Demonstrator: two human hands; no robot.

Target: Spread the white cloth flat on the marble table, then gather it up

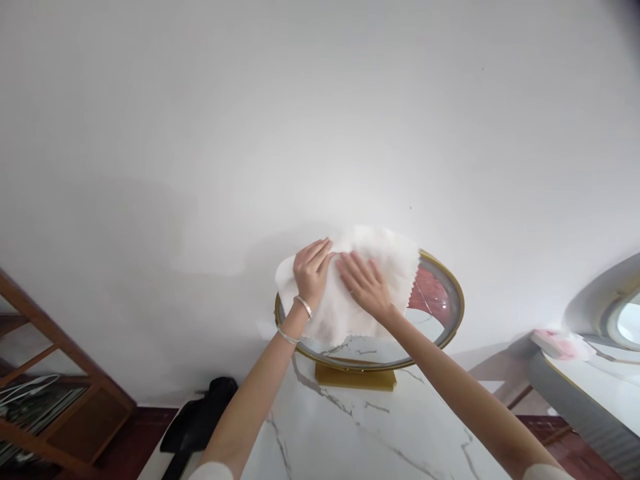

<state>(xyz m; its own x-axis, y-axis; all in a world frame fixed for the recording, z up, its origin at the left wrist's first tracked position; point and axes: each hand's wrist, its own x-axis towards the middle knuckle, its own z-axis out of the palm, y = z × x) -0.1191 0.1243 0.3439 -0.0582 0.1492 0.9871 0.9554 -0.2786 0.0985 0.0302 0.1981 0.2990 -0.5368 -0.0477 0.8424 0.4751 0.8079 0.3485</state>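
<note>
A white cloth point(387, 257) with a zigzag edge is draped over an oval gold-rimmed mirror point(453, 313), hiding much of its glass and top rim. Bangles circle the wrist of my left hand point(313, 270), whose fingers are closed on the cloth near the mirror's upper left edge. Beside it, my right hand point(367, 287) lies flat on the cloth with fingers stretched out, pressing over the glass. Under the mirror is a gold base point(355, 377).
The base stands on a white marble-patterned tabletop point(350, 440) against a pale wall point(320, 120). A black bag-like item point(200, 417) sits at the left edge. Wooden shelving point(65, 400) is at far left. On the right, a pink-and-white packet point(563, 345) rests beside another round mirror point(627, 323).
</note>
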